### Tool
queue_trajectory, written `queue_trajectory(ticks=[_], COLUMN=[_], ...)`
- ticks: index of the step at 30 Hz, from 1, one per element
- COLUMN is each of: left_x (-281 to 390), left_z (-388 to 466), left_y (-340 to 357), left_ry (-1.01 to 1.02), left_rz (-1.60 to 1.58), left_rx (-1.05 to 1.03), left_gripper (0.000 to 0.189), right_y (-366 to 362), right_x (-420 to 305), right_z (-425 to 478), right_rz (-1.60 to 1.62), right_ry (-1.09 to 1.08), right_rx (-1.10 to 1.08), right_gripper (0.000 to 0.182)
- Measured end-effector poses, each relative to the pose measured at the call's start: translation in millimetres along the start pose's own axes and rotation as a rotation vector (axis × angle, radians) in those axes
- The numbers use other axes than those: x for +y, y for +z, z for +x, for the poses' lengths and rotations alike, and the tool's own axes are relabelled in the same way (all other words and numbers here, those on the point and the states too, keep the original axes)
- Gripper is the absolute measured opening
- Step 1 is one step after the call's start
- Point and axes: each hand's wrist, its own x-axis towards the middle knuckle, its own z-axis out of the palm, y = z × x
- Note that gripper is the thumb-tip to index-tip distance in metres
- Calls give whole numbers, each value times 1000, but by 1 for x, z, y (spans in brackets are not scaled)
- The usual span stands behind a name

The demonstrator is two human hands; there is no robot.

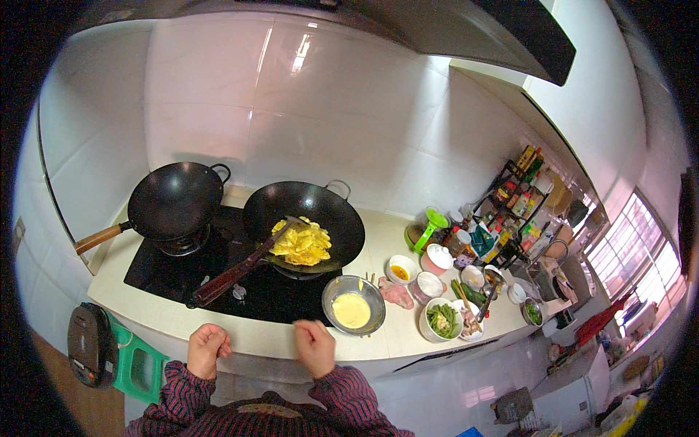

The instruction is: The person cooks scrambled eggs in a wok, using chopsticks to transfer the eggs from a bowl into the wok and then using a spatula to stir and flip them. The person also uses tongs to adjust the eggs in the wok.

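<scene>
My left hand (207, 350) hovers before the counter's front edge, fingers curled in and no object visible in it. To its right is my right hand (315, 348), slightly blurred, also curled with nothing visible in it. Beyond them, a black wok (341, 229) on the stove holds cooked yellow egg (306, 244). A spatula with a dark wooden handle (232, 279) leans in that wok, its blade on the egg and its grip pointing towards me. Nearest my right hand stands a metal bowl (329, 314) containing pale yellow liquid (351, 310), apparently beaten egg.
A second wok (175, 199) with a wooden handle sits on the left burner. Right of the metal bowl are raw meat (396, 293), a bowl of green beans (441, 320) and a small white bowl (402, 269). A green-handled jug (431, 224) and spice rack (516, 202) stand behind.
</scene>
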Motion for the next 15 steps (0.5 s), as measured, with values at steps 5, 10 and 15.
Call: queue_trajectory(ticks=[5,10,15], left_x=[-18,-45,-64], left_z=[-2,-20,-31], left_y=[22,43,92], left_ry=[-92,-208,-228], left_rz=[98,138,140], left_rx=[-148,-236,-329], left_gripper=[27,31,30], right_y=[-54,-84,-122], right_x=[108,122,140], right_z=[-71,-101,-109], right_rz=[11,-184,-216], right_ry=[416,483,438], right_rx=[131,138,108], right_gripper=[13,15,15])
